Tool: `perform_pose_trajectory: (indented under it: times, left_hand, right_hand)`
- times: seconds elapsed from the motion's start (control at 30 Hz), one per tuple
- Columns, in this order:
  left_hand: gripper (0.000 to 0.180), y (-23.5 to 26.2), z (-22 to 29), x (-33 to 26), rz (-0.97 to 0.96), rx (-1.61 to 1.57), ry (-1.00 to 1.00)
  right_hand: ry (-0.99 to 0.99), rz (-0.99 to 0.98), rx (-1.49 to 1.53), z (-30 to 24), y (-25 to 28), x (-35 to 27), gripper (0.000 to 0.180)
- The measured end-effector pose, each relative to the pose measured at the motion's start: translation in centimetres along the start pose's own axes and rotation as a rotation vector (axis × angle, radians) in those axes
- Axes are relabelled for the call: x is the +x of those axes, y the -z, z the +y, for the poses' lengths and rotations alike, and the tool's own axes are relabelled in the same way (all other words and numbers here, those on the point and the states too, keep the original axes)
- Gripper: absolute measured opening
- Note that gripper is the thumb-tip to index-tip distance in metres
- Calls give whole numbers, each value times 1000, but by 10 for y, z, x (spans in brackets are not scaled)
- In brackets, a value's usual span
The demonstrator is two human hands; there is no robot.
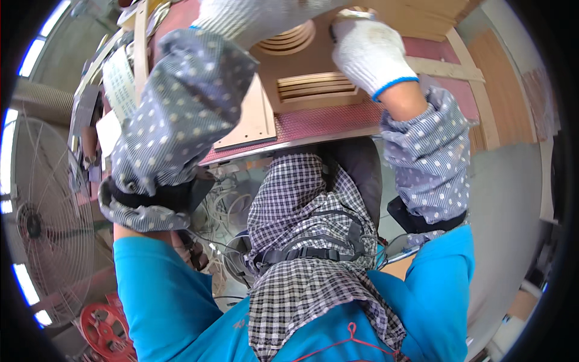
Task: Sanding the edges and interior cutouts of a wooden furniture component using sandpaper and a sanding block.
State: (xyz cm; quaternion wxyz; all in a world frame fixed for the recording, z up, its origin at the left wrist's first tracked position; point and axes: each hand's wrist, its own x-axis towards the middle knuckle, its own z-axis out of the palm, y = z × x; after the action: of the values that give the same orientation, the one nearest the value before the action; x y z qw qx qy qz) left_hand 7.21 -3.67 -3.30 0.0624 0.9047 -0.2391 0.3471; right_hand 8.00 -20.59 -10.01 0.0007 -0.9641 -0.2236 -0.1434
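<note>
A stack of brown wooden panels [304,107] lies on the pink table, with a round cutout [295,41] and a long slot-shaped cutout [316,86] showing stepped layers. My left hand [259,17], in a white knit glove, reaches across the far side of the stack; the upper edge of the picture cuts off its fingers. At the stack's far right corner is my right hand [369,49], gloved too, its fingers curled around something small that I cannot make out. A pale board [256,117] with small holes lies beside the stack, partly behind my left sleeve.
Brown cardboard or board sheets [416,17] stand at the far right of the pink table [338,122]. A wooden strip [443,69] runs along the right. At left are a large fan [45,223] and a red wheel [108,329]. Cables [223,202] hang below the table edge.
</note>
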Motion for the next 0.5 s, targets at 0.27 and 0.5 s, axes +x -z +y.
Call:
perform_pose_trajectory:
  times: [0.27, 0.5]
  left_hand:
    - [52, 22, 0, -30, 502, -262, -51]
    - [96, -48, -33, -169, -274, -765, 378]
  right_hand:
    - [-23, 52, -21, 7, -11, -2, 19]
    - [84, 124, -43, 3, -9, -6, 17]
